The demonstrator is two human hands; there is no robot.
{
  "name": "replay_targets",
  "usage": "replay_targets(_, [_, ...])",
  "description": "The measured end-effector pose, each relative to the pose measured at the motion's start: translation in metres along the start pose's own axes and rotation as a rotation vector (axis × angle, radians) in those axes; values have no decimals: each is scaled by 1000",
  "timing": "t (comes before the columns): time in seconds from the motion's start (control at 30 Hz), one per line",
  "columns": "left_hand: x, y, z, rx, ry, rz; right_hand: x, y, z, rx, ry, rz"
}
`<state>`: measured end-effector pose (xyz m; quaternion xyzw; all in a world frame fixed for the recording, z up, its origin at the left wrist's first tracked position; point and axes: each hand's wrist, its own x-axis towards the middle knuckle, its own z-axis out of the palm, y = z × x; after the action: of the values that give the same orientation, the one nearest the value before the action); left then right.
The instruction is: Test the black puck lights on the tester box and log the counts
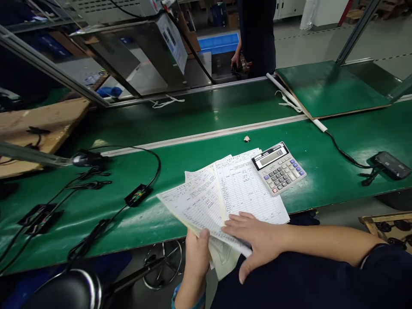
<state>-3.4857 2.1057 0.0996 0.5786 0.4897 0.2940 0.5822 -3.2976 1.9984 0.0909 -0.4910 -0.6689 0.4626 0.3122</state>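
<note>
the left hand [197, 253] pinches the near edge of the loose printed forms [189, 201], thumb on top, fingers mostly hidden beneath. the right hand [259, 236] lies open across the same sheets, fingers outstretched and thumb spread wide, gripping nothing. the forms fan out over the front edge of the green workbench [199, 150]. a desktop calculator [279, 170] (its digits too small to read surely) overlaps their right side. beyond the bench stands a co-worker [258, 38].
</note>
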Motion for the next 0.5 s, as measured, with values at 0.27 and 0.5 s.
replay_targets(0.27, [24, -4, -21, -184, 79, -445, -46, 11, -18, -313, 37, 159])
replay_targets(0.5, [46, 1, 8, -60, 114, -206, -42, 29, -19, -415, 5, 100])
